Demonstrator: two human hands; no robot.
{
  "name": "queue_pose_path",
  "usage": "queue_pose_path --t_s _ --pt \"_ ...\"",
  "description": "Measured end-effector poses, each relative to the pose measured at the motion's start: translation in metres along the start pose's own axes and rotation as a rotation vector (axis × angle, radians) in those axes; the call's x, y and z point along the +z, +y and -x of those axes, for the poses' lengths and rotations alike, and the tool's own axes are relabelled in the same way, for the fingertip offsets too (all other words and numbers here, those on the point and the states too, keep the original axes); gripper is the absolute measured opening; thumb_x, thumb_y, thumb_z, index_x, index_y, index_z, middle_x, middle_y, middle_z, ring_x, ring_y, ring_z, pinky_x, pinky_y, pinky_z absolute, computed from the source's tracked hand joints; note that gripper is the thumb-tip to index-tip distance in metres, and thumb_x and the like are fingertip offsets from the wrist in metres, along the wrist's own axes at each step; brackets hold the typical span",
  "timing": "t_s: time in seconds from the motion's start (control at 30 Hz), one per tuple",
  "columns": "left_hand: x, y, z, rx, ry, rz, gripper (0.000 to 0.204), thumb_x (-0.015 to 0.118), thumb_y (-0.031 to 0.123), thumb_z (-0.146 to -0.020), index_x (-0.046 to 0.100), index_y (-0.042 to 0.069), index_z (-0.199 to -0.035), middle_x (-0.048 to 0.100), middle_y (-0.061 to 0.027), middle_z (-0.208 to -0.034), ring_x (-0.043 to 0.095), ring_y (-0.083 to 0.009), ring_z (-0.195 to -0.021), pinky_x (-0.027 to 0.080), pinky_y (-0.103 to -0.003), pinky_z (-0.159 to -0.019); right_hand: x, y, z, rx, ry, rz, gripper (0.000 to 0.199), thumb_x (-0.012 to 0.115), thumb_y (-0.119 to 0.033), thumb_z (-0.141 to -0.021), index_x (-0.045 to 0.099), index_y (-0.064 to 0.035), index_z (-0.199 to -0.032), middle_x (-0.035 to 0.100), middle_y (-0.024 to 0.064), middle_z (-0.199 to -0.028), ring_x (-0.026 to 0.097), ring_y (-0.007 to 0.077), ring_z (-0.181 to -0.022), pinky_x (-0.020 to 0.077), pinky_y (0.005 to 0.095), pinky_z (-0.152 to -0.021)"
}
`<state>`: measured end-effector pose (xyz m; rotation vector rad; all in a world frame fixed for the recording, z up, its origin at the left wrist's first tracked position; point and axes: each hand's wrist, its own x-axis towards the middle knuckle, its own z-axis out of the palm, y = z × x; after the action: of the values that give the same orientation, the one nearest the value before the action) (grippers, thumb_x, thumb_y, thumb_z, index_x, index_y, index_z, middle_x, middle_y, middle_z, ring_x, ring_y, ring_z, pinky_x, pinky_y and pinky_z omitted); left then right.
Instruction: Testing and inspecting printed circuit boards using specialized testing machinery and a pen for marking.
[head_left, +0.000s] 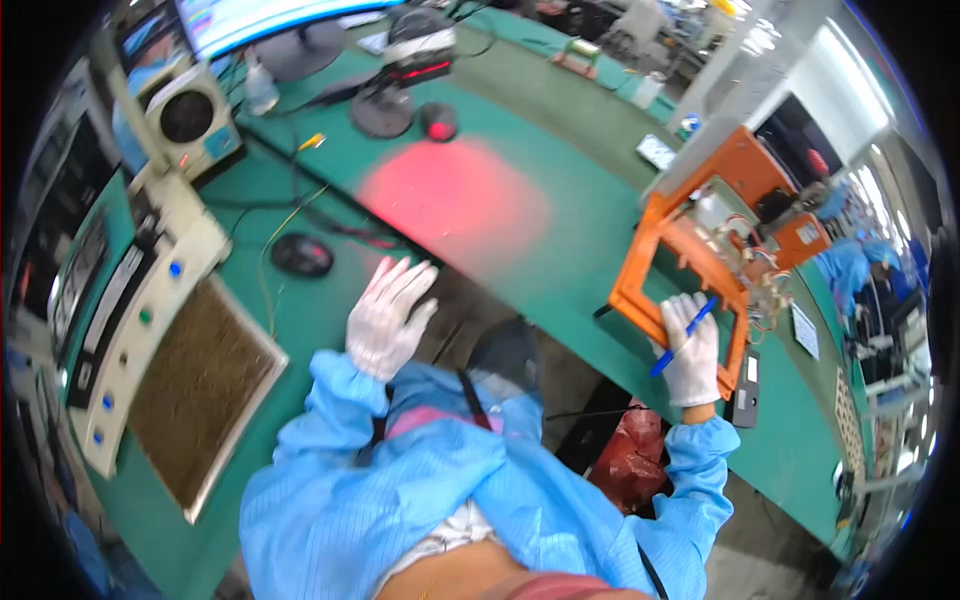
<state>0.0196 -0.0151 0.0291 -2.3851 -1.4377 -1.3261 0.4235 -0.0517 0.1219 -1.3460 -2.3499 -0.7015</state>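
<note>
My left hand [386, 317], in a white glove, is open with its fingers spread. It reaches toward the near edge of the green bench and holds nothing. On the right, my gloved right hand [692, 350] is closed over the near rail of an orange frame [640, 262]. A blue pen [684, 337] slants across that hand, tucked among its fingers. Wiring and a metal assembly [722, 215] sit at the far side of the frame. My fingertips partly hide behind the rail.
A black mouse [302, 256] lies left of my left hand. Beyond it a stand scanner [415, 55] casts red light on the bench [570, 270]. At the left are a control-panel machine [165, 285] and a brown framed panel [205, 390]. A red bag [630, 447] lies below the bench edge.
</note>
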Motion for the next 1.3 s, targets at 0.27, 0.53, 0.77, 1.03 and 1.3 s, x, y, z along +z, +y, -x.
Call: queue_pose_path --t_s 0.27,0.53,0.77,1.03,1.3 --pt "-0.037 0.012 -0.024 -0.128 0.223 0.135 0.056 0.074 0.015 -0.079 0.052 0.003 -0.129 0.06 -0.0136 -0.126 0.055 -0.0343 -0.121 0.043 -0.043 -0.105 -0.078 -0.058 -0.136 -0.48 0.434 -0.541 0.063 0.07 -0.037 -0.085 0.05 0.0026 -0.13 0.061 0.0264 -0.12 0.058 0.0423 -0.116 0.0428 0.0544 -0.101" --pt "-0.055 -0.016 0.039 -0.204 0.02 -0.223 0.058 0.072 0.019 -0.079 0.051 0.006 -0.131 0.057 -0.0115 -0.13 0.052 -0.0313 -0.123 0.038 -0.041 -0.11 0.009 -0.074 -0.228 -0.606 0.003 -0.003 0.038 0.059 -0.006 -0.082 0.06 -0.0108 -0.12 0.068 0.0079 -0.087 0.067 0.0282 -0.089 0.0499 0.044 -0.095" --pt "-0.058 -0.037 0.068 -0.177 -0.113 -0.332 0.033 0.07 0.01 -0.079 0.061 0.006 -0.111 0.068 -0.0105 -0.107 0.064 -0.0318 -0.104 0.047 -0.042 -0.101 0.096 -0.031 -0.307 -0.006 -0.687 -0.092 0.033 0.042 -0.017 -0.097 0.057 -0.0153 -0.127 0.068 0.0172 -0.091 0.068 0.032 -0.083 0.0534 0.043 -0.073" --pt "-0.06 -0.039 0.058 -0.201 -0.095 -0.381 0.027 0.068 0.004 -0.08 0.062 0.005 -0.106 0.067 -0.0103 -0.108 0.065 -0.0294 -0.102 0.049 -0.043 -0.099 0.246 0.031 -0.357 0.089 -0.468 -0.312 0.041 0.048 -0.006 -0.091 0.057 -0.0147 -0.129 0.07 0.0156 -0.098 0.068 0.0315 -0.091 0.0514 0.0407 -0.079" --pt "-0.054 -0.057 0.049 -0.401 -0.22 -0.4 0.032 0.061 0.016 -0.077 0.059 0.006 -0.108 0.058 -0.0135 -0.112 0.055 -0.0376 -0.108 0.045 -0.051 -0.098 0.346 -0.03 -0.477 0.0 -0.45 -0.229 0.039 0.048 -0.019 -0.093 0.056 -0.003 -0.128 0.069 0.0133 -0.109 0.066 0.0263 -0.099 0.0496 0.0379 -0.084"
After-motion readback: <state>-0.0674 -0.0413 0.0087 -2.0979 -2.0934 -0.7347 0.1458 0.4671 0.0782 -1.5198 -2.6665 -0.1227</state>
